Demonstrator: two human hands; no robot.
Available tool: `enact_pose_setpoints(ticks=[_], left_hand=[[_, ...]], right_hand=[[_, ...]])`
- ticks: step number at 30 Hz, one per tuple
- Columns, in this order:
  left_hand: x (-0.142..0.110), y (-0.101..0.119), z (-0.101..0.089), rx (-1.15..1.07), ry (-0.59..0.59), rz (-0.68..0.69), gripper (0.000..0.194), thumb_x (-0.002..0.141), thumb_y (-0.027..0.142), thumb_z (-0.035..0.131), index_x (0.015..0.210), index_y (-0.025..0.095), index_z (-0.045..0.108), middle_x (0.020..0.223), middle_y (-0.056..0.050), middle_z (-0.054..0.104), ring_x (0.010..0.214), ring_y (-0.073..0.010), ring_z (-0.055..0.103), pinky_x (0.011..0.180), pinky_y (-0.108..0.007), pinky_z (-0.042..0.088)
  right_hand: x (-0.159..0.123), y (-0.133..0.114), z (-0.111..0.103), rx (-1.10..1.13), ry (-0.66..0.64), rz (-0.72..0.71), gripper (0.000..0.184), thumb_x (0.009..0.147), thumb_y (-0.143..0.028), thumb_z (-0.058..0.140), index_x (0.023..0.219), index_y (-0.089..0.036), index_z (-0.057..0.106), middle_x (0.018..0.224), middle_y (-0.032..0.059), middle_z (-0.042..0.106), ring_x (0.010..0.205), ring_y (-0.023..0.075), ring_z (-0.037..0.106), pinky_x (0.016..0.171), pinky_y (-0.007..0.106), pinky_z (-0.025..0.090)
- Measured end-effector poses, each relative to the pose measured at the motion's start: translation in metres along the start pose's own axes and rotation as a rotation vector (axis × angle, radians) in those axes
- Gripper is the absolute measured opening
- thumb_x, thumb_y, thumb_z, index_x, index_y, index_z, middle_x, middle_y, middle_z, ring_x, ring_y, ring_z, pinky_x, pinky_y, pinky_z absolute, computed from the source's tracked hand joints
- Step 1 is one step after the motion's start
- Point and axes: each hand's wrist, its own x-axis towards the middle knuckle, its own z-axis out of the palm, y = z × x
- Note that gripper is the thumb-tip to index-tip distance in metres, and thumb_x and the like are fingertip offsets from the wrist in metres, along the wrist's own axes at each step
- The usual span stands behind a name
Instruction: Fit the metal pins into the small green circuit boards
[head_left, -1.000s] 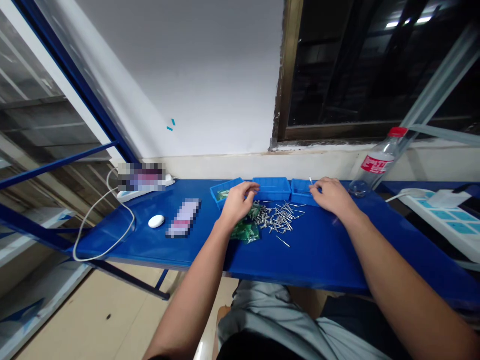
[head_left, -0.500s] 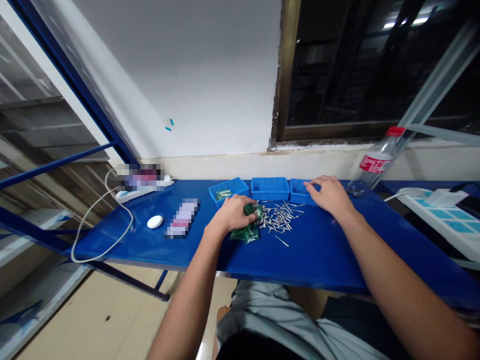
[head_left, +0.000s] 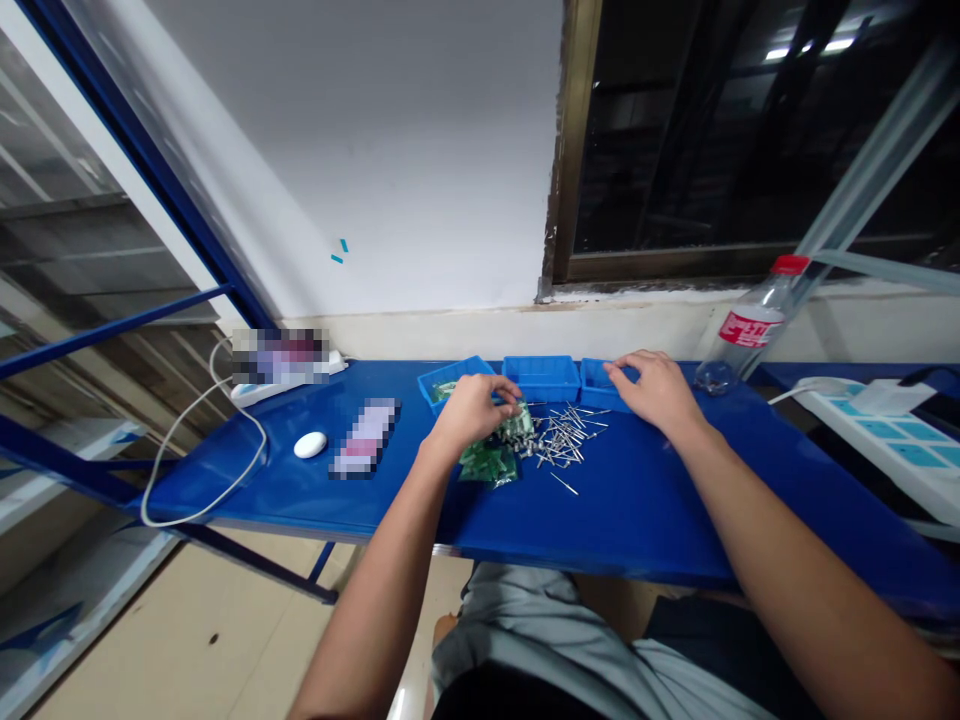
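Observation:
My left hand [head_left: 480, 405] is just above a pile of small green plastic packets [head_left: 487, 462], its thumb and fingers drawn together. Anything between its fingertips is too small to make out. Beside the packets lies a heap of thin silvery pins with thicker heads, like blind rivets [head_left: 566, 435]. My right hand [head_left: 656, 390] rests at the right blue bin [head_left: 600, 375], its thumb and forefinger curved with a gap between them. It partly covers that bin. The left blue bin [head_left: 427, 385] has pale green pieces inside and is partly behind my left hand.
A middle blue bin [head_left: 541, 378] stands between the other two on the blue table [head_left: 637, 510]. A red-capped plastic bottle [head_left: 746, 335] stands at the back right. On the left are a white oval object [head_left: 310, 444], a blurred flat item [head_left: 365, 437] and a looping white cable [head_left: 154, 480].
My left hand has risen slightly from the green packets and moved a little right, its fingers now more curled. My right hand has barely moved.

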Motion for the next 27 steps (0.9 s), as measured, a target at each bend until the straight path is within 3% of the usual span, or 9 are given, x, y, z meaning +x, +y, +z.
enact_pose_setpoints(ticks=[3, 6, 8, 10, 13, 17, 22, 27], left_hand=[[0.015, 0.011, 0.001, -0.208, 0.025, -0.001, 0.024, 0.079, 0.025, 0.079, 0.102, 0.019, 0.079, 0.089, -0.006, 0.080, 0.079, -0.0212, 0.075, 0.075, -0.032, 0.059], [0.031, 0.020, 0.016, -0.368, 0.058, -0.012, 0.032, 0.081, 0.026, 0.078, 0.112, 0.018, 0.076, 0.101, -0.009, 0.078, 0.080, -0.0199, 0.076, 0.067, -0.030, 0.059], [0.039, 0.022, 0.031, -0.479, 0.079, 0.008, 0.036, 0.080, 0.024, 0.080, 0.115, 0.017, 0.074, 0.109, -0.011, 0.077, 0.083, -0.0200, 0.076, 0.071, -0.030, 0.061], [0.043, 0.021, 0.045, -0.569, 0.062, 0.036, 0.040, 0.080, 0.019, 0.079, 0.118, 0.016, 0.072, 0.117, -0.013, 0.075, 0.087, -0.0196, 0.075, 0.076, -0.032, 0.062], [0.043, 0.015, 0.057, -0.635, 0.079, 0.025, 0.037, 0.080, 0.013, 0.077, 0.117, 0.015, 0.071, 0.117, -0.014, 0.076, 0.089, -0.0191, 0.075, 0.081, -0.033, 0.062], [0.040, 0.007, 0.058, -0.747, 0.073, -0.013, 0.038, 0.080, 0.015, 0.080, 0.117, 0.014, 0.071, 0.117, -0.015, 0.075, 0.091, -0.0187, 0.074, 0.085, -0.035, 0.061], [0.037, 0.002, 0.058, -0.790, 0.073, -0.029, 0.044, 0.078, 0.025, 0.087, 0.117, 0.012, 0.071, 0.113, -0.015, 0.075, 0.092, -0.0181, 0.073, 0.090, -0.036, 0.059], [0.036, -0.002, 0.060, -0.823, 0.036, -0.066, 0.045, 0.080, 0.026, 0.087, 0.119, 0.012, 0.069, 0.102, -0.012, 0.077, 0.090, -0.0183, 0.074, 0.087, -0.035, 0.058]], right_hand=[[0.000, -0.012, -0.004, 0.130, 0.034, 0.019, 0.029, 0.097, -0.044, 0.059, 0.090, -0.021, 0.076, 0.096, 0.0121, 0.078, 0.096, 0.0322, 0.070, 0.094, 0.049, 0.054], [-0.002, -0.030, -0.001, 0.503, -0.007, 0.126, 0.033, 0.095, -0.052, 0.064, 0.105, -0.023, 0.076, 0.106, 0.0095, 0.079, 0.091, 0.0266, 0.074, 0.087, 0.044, 0.060], [-0.004, -0.042, 0.006, 0.805, -0.066, 0.154, 0.045, 0.086, -0.057, 0.076, 0.114, -0.022, 0.073, 0.108, 0.0105, 0.079, 0.099, 0.0273, 0.075, 0.088, 0.043, 0.062], [-0.007, -0.052, 0.013, 0.956, -0.148, 0.187, 0.054, 0.075, -0.057, 0.087, 0.112, -0.020, 0.073, 0.106, 0.0114, 0.079, 0.098, 0.0279, 0.076, 0.091, 0.045, 0.063], [-0.008, -0.059, 0.020, 1.032, -0.192, 0.288, 0.052, 0.065, -0.057, 0.093, 0.097, -0.019, 0.075, 0.097, 0.0106, 0.080, 0.091, 0.0283, 0.078, 0.090, 0.048, 0.064], [-0.008, -0.061, 0.019, 1.110, -0.230, 0.371, 0.052, 0.057, -0.050, 0.098, 0.093, -0.020, 0.076, 0.096, 0.0096, 0.081, 0.091, 0.0283, 0.078, 0.094, 0.049, 0.063], [-0.008, -0.061, 0.017, 1.092, -0.265, 0.374, 0.057, 0.061, -0.050, 0.096, 0.106, -0.020, 0.077, 0.092, 0.0080, 0.081, 0.085, 0.0257, 0.077, 0.092, 0.047, 0.062], [-0.010, -0.063, 0.021, 1.084, -0.207, 0.366, 0.048, 0.064, -0.048, 0.095, 0.099, -0.020, 0.078, 0.092, 0.0085, 0.080, 0.086, 0.0255, 0.077, 0.091, 0.045, 0.062]])
